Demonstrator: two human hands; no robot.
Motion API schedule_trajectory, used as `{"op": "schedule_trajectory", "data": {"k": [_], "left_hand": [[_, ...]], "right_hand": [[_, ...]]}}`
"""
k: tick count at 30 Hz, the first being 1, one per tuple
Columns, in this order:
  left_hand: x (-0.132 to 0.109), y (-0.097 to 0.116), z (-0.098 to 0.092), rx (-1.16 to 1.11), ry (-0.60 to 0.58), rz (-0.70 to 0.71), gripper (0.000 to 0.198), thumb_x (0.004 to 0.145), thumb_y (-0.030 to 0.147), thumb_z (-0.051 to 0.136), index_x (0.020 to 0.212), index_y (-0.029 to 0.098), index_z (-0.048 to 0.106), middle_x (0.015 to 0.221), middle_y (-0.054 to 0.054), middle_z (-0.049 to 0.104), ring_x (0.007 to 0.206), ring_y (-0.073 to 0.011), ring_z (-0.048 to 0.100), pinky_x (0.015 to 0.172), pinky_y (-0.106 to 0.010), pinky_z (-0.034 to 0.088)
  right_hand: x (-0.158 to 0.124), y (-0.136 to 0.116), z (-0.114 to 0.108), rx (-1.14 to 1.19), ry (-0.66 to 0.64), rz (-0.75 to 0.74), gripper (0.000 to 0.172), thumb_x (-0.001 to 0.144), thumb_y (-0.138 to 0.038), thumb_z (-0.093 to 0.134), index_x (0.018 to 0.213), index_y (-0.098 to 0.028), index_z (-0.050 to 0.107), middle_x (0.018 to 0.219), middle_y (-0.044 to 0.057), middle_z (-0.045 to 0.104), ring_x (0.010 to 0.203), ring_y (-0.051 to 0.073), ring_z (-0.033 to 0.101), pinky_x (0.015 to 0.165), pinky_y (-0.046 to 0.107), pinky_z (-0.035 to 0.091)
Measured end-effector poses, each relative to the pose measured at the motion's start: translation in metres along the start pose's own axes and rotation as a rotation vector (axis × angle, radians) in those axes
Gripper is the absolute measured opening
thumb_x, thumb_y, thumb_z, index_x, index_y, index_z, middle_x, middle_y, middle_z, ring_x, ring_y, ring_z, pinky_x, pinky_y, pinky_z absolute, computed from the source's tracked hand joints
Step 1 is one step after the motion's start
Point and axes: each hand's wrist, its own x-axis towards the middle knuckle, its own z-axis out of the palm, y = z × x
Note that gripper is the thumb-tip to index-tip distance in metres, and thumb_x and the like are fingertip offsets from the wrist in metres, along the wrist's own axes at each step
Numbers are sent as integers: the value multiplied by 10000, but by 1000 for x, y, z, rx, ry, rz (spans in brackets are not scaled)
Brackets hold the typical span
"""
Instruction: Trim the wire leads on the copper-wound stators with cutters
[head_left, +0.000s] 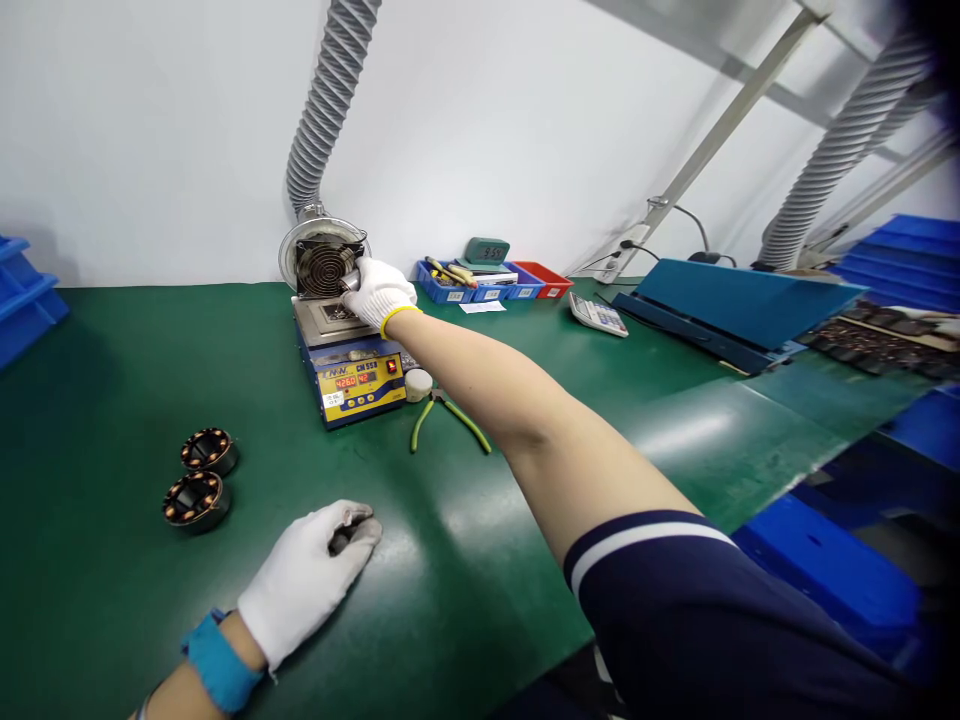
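My right hand [379, 290], in a white glove, reaches far forward over the solder pot [352, 372] and is closed on a small grey metal part [350, 281] just in front of the fume extractor fan [322, 263]. My left hand [304, 578], also gloved and with a blue wrist strap, rests on the green mat [112, 400] near me, its fingers curled over a small dark object I cannot make out [346, 536]. Two round motor stators with copper windings [201, 478] lie on the mat to the left of that hand.
Green-handled cutters [448, 415] and a white round cap [418, 383] lie right of the solder pot. Blue and red parts bins [491, 281], a calculator [598, 315] and a blue metal cover [739, 308] stand at the back right. Blue crates [26, 295] sit far left.
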Motion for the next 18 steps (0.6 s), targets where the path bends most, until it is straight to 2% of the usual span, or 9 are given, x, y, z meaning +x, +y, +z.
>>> {"op": "schedule_trajectory", "data": {"k": [9,14,18], "left_hand": [[-1,1,-2,12,9,24,480,883,578,464,1063,221,730,1053,-77,770,959,-256,696,883,-394,532],[-1,-2,0,-9,27,40,468,888,573,482,1066,215,726,1044,-86,771,937,-259,700,874,-412,547],[3,-7,4,-103,143,-6,529,852,602,537,1136,186,698,1091,-112,757,976,-268,703,924,-445,551]], "right_hand": [[1,-1,-1,20,-3,-1,340,857,-329,592,1175,-209,590,1253,97,672,1151,319,648,953,455,559],[3,5,-10,80,67,36,369,845,-368,600,1174,-201,596,1233,108,683,1124,324,646,959,468,540],[-8,11,-27,225,100,30,344,836,-404,613,1091,-175,651,1111,95,721,1040,281,659,940,389,527]]}}
